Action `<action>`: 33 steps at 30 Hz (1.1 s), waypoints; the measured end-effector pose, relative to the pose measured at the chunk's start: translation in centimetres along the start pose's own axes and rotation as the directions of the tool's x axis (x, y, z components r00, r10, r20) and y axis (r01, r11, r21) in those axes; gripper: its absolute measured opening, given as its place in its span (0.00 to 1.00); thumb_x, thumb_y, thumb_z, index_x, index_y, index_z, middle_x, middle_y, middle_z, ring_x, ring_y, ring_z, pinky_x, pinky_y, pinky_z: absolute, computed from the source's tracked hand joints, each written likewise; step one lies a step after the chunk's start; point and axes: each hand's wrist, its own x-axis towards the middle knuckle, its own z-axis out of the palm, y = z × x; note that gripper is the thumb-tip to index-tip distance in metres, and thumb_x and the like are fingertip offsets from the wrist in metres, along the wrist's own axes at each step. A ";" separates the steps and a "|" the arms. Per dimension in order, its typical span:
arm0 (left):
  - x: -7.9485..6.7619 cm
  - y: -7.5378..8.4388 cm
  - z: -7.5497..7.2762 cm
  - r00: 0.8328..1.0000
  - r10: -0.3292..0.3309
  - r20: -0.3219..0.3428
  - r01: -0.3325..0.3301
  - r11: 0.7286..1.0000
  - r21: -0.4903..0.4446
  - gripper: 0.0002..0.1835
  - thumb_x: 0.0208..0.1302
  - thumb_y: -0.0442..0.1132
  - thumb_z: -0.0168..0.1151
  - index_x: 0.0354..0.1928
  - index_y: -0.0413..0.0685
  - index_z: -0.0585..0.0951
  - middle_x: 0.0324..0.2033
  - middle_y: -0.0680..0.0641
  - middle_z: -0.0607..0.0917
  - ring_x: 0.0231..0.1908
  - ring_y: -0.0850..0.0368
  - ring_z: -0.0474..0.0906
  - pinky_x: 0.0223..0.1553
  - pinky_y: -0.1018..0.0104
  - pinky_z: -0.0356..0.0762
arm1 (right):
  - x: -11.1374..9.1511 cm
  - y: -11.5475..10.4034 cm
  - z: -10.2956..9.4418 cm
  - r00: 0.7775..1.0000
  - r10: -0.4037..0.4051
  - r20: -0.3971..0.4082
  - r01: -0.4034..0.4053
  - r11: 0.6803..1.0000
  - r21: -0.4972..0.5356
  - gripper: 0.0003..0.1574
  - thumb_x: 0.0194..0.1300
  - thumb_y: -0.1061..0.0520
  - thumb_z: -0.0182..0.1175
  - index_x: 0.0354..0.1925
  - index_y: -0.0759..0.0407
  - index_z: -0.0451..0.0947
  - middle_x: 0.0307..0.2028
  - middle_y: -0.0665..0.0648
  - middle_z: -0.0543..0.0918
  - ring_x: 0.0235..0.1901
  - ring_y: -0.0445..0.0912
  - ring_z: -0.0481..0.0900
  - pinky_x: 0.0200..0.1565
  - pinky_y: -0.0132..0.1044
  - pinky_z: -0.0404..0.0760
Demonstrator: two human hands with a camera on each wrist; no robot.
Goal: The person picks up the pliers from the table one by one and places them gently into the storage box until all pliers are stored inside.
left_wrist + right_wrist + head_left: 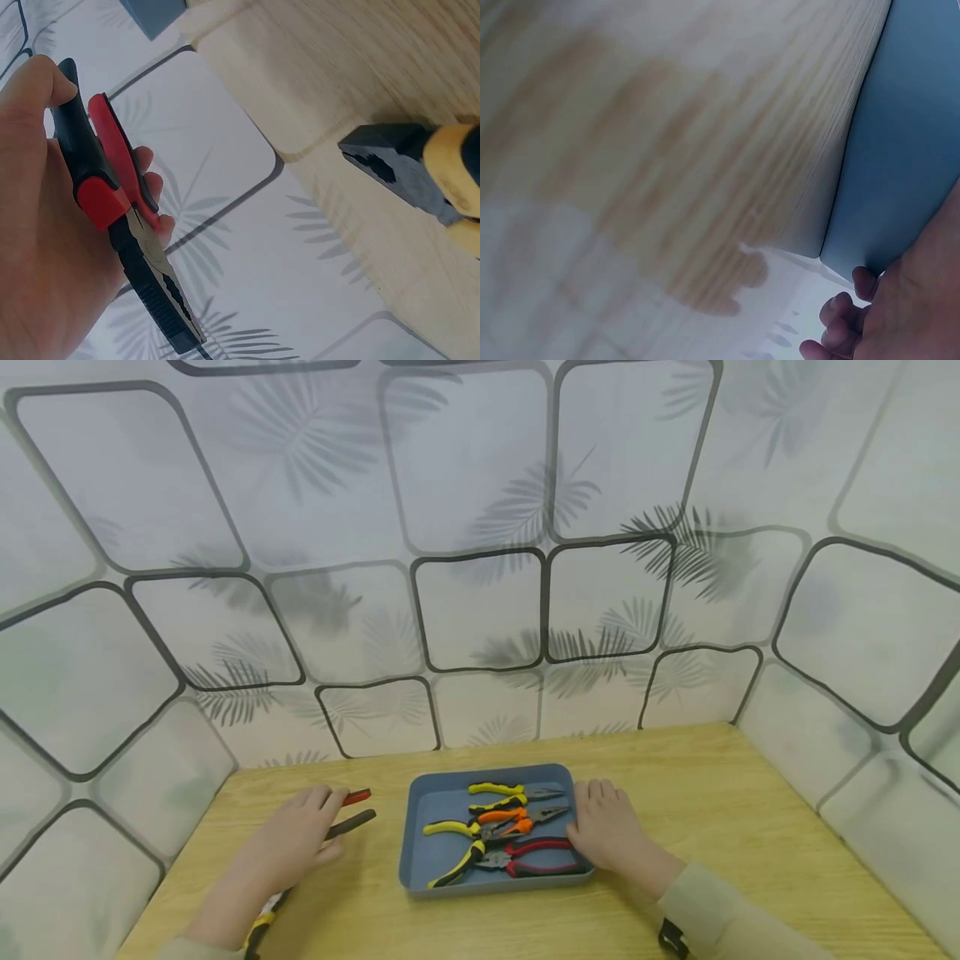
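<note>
My left hand (296, 835) grips combination pliers (139, 195) with red and black handles, held above the table left of the tray; in the left wrist view their jaws point down and away from the palm. My right hand (606, 827) rests against the right side of a shallow blue-grey tray (411, 860), its thumb at the rim and its fingers loosely bent along the outer wall (904, 120). Inside the tray lie yellow-and-black long-nose pliers (497, 789), orange-handled pliers (517, 817), yellow-and-black pliers (468, 853) with spread handles, and red-and-black pliers (540, 856).
Another pair of yellow-and-black pliers (259, 931) lies on the wooden table (360, 910), partly hidden under my left forearm; its dark jaws show in the left wrist view. A patterned wall covering (487, 610) borders the table at the back and sides.
</note>
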 end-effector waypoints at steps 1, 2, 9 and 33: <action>0.1 0.1 0.0 1.000 0.006 -0.007 -0.006 1.000 0.000 0.28 0.63 0.44 0.72 0.61 0.40 0.76 0.46 0.43 0.82 0.45 0.45 0.82 0.48 0.46 0.83 | 0.0 0.0 0.0 1.000 -0.001 0.000 0.001 1.000 0.004 0.19 0.71 0.51 0.61 0.44 0.64 0.67 0.35 0.62 0.70 0.37 0.56 0.68 0.41 0.50 0.70; 0.2 0.2 0.0 1.000 0.007 -0.010 -0.007 1.000 0.002 0.27 0.63 0.44 0.72 0.60 0.41 0.77 0.47 0.43 0.82 0.45 0.46 0.82 0.48 0.46 0.83 | 0.0 0.0 0.0 1.000 -0.004 -0.001 0.004 1.000 0.008 0.19 0.71 0.51 0.60 0.44 0.64 0.66 0.35 0.62 0.69 0.37 0.56 0.67 0.41 0.50 0.69; 0.8 0.9 0.2 0.997 0.063 -0.045 -0.061 0.998 0.032 0.26 0.61 0.43 0.72 0.58 0.42 0.76 0.43 0.46 0.80 0.43 0.48 0.80 0.45 0.48 0.83 | 0.0 0.1 0.1 1.000 -0.014 0.003 0.014 1.000 0.011 0.21 0.71 0.50 0.59 0.48 0.66 0.68 0.37 0.63 0.71 0.39 0.57 0.68 0.43 0.51 0.71; 3.0 3.3 -0.2 0.993 0.115 -0.023 -0.114 0.992 0.047 0.29 0.64 0.45 0.68 0.64 0.41 0.75 0.45 0.46 0.78 0.43 0.51 0.76 0.45 0.51 0.80 | 0.0 0.0 0.0 0.999 0.008 0.038 -0.008 1.000 0.017 0.20 0.73 0.50 0.60 0.46 0.64 0.67 0.37 0.63 0.70 0.39 0.56 0.67 0.42 0.50 0.69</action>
